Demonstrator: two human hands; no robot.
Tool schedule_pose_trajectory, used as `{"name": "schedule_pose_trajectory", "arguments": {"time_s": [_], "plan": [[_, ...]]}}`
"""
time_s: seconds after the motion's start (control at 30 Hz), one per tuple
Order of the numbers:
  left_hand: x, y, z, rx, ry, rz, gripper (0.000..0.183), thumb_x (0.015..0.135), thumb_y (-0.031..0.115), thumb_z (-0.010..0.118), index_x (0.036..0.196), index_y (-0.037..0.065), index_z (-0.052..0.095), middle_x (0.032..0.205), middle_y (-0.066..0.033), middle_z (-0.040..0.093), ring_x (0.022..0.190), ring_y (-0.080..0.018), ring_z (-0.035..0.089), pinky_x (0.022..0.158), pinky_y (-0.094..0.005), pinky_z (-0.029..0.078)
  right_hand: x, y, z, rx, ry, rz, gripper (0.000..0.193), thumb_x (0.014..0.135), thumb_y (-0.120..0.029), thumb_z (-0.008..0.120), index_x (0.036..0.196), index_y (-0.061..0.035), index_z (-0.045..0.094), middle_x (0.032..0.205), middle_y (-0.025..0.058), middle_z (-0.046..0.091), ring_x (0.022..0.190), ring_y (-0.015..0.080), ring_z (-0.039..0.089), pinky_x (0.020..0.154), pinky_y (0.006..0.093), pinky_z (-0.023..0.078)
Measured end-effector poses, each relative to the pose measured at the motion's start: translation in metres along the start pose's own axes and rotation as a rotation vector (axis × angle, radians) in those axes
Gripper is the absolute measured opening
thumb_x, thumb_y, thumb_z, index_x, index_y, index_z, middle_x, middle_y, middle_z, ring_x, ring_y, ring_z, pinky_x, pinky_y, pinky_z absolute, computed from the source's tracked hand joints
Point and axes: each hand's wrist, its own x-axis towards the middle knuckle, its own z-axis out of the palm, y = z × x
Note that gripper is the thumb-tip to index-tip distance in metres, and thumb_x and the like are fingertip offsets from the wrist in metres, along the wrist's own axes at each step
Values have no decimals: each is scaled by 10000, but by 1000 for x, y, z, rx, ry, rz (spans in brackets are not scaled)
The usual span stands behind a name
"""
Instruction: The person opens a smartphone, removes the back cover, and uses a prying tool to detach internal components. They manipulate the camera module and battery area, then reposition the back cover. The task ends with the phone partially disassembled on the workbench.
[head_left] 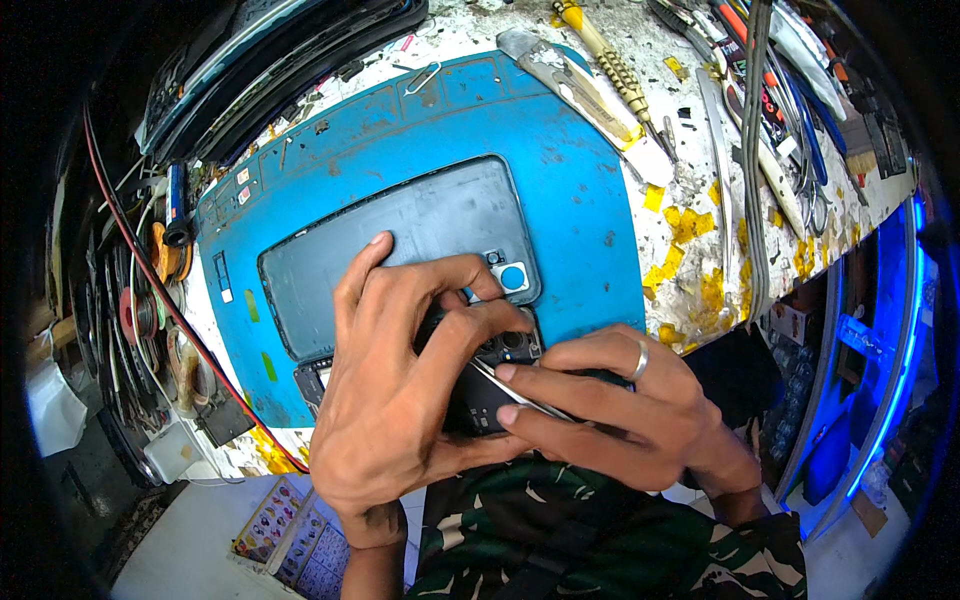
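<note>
An opened phone (480, 415) lies at the near edge of the blue mat (585, 200), dark inside, its camera module (512, 342) showing at the right end. My left hand (390, 390) is closed round the phone from above, with fingertips beside the camera module and the thumb along the near side. It hides much of the phone. Pinched in the fingers of my right hand (630, 410), a pair of thin silver tweezers (515, 392) points at the phone just below the camera module. Beyond my fingers rests the detached dark phone back cover (410, 225), inner side up.
A worn brush-like tool (565, 85) and a yellow-handled screwdriver (610, 60) lie at the far right. Pliers and cables (760, 120) crowd the right side. Stacked dark panels (270, 80) stand far left. A red cable (160, 285) runs down the left.
</note>
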Motion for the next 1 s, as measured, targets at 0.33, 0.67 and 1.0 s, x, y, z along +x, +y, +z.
{"name": "schedule_pose_trajectory", "arguments": {"time_s": [0.33, 0.67, 1.0], "plan": [[-15, 1, -4, -14, 146, 8, 987, 478, 503, 942, 1273, -9, 659, 1169, -166, 677, 1106, -350, 640, 1189, -659, 253, 11, -18, -3, 196, 59, 229, 331, 732, -26, 858, 1025, 46, 725, 1088, 191, 702, 897, 319, 711, 733, 374, 601], [-50, -18, -8, -51, 221, -80, 913, 596, 468, 922, 1350, 44, 626, 1175, -140, 692, 1088, -360, 644, 1134, -625, 385, 32, -37, 3, 88, 96, 398, 253, 725, 29, 826, 960, -17, 744, 909, 130, 754, 805, 269, 743, 718, 326, 584], [-55, -20, -3, -97, 212, -39, 876, 645, 380, 913, 1384, 43, 586, 1278, -138, 665, 1144, -330, 648, 1092, -568, 456, 17, -50, 28, -218, 105, 228, 286, 686, -30, 868, 942, -42, 742, 1082, 168, 744, 891, 266, 692, 719, 382, 548]]}}
